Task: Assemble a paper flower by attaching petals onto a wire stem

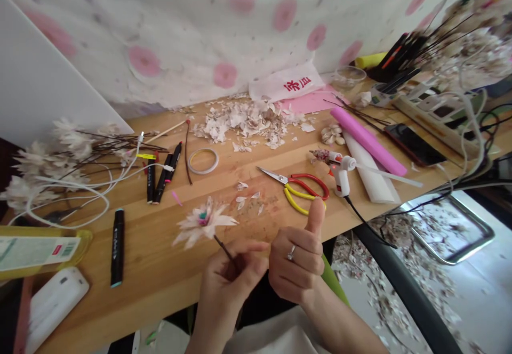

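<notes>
In my left hand (236,268) is a handmade flower (208,222), its thin dark stem (222,247) pinched between thumb and fingers. Its pale, papery petals spread around a teal and purple centre, and the bloom tilts left over the table. My right hand (298,260) is closed in a fist beside it, thumb raised and a ring on one finger. Nothing shows in that fist. Just beyond the raised thumb lie scissors (306,188) with one red and one yellow handle. A white glue gun (340,175) rests to their right, and loose petals (241,202) lie near the flower.
A petal pile (244,122) covers the back of the wooden table (160,252). Tape (203,161), markers (117,247), white cables (106,183) and more flowers (36,167) lie left. Pink (368,141) and white rolls (374,178) and a phone (414,143) lie right.
</notes>
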Demonstrator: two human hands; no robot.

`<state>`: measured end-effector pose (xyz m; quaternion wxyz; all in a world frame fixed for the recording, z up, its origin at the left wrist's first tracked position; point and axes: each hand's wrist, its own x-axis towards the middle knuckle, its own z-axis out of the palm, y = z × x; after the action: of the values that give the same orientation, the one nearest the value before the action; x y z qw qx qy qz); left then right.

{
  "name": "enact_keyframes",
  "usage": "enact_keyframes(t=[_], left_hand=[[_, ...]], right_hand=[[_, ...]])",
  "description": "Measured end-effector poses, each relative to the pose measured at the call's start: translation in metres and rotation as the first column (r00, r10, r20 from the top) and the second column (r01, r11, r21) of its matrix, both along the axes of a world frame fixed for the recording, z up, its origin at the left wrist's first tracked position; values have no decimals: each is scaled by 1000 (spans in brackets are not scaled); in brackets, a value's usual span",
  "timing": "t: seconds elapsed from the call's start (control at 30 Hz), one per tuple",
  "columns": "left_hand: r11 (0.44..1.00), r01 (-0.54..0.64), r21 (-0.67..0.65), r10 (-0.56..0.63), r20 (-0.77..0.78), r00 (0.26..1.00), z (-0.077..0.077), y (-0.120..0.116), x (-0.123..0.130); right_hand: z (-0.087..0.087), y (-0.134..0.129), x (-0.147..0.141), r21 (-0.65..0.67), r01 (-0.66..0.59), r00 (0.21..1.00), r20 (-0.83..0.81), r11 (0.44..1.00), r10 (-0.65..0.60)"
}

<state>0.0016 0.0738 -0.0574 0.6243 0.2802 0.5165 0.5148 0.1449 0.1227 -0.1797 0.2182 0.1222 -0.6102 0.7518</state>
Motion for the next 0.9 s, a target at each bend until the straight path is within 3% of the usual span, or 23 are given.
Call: enact_keyframes(t=[0.07,0.2,0.27,0.37,0.5,0.6,0.73,0.9], left_hand=[[996,36,76,-30,-83,996,-1,0,2],[990,72,118,-53,-161,986,-3,2,1],[991,63,116,-46,-147,988,-4,2,-1],[995,30,97,-18,-127,992,-3,4,-4],[1000,-16,1,16,-61,998,-2,7,-6],[989,-137,-59,134,-40,990,-1,7,-9],[987,-160,-14,159,-44,986,4,3,-14],[984,-120,134,128,-51,990,13,-1,-12]], right_hand=[[-8,-11,-13,-200,15,988,-146,980,-45],[-2,-26,-39,-519,-48,909,-377,854,-178],[9,-28,-45,-593,-86,874,-431,801,-225],[32,-23,-47,-635,-100,857,-446,766,-257],[69,-10,-41,-657,52,911,-277,752,-305],[90,-1,-32,-613,328,905,-16,719,-426],[105,1,-20,-362,670,740,258,648,-621],[121,-6,-17,-77,760,632,321,645,-706]])
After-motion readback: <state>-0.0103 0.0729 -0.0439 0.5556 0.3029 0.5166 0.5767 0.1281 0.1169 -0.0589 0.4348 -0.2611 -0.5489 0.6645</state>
